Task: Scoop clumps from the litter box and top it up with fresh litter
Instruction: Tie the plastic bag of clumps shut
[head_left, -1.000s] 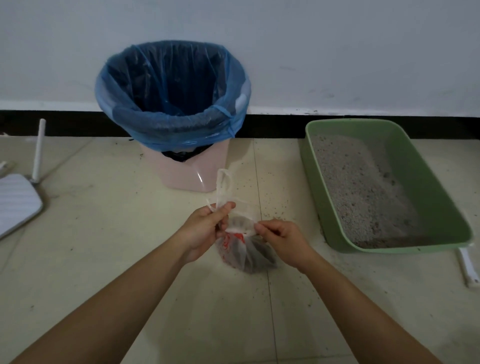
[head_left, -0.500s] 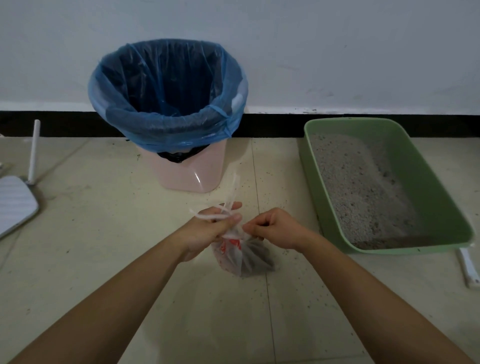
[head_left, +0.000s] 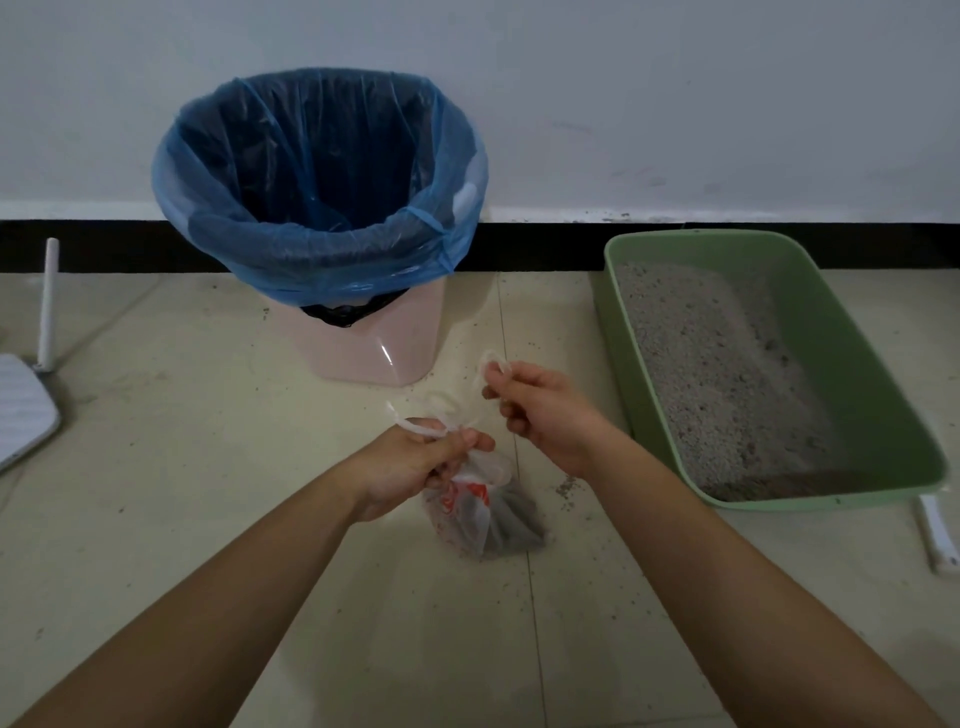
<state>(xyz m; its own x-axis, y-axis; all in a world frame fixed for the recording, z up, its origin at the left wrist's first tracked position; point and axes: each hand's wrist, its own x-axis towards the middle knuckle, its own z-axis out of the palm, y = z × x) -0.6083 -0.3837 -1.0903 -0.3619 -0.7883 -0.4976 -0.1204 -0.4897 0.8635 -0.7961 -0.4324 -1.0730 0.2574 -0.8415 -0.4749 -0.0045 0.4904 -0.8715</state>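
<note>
A small clear plastic bag (head_left: 480, 512) with red print and dark clumps inside rests on the floor tiles. My left hand (head_left: 415, 465) grips the bag's neck and one twisted handle strip. My right hand (head_left: 540, 410), up and to the right, pinches the other handle strip and holds it away from the bag. The green litter box (head_left: 852, 364) stands at the right, holding grey litter piled toward its left side. A pink bin with a blue liner (head_left: 322, 208) stands against the wall behind the bag.
A white scoop handle (head_left: 932, 535) lies on the floor by the litter box's near right corner. A white router (head_left: 23, 410) with an upright antenna sits at the far left. Litter grains are scattered over the tiles around the bag.
My right hand has pulled its handle strip up and to the right, away from my left hand. The two hands were together at the bag's neck before.
</note>
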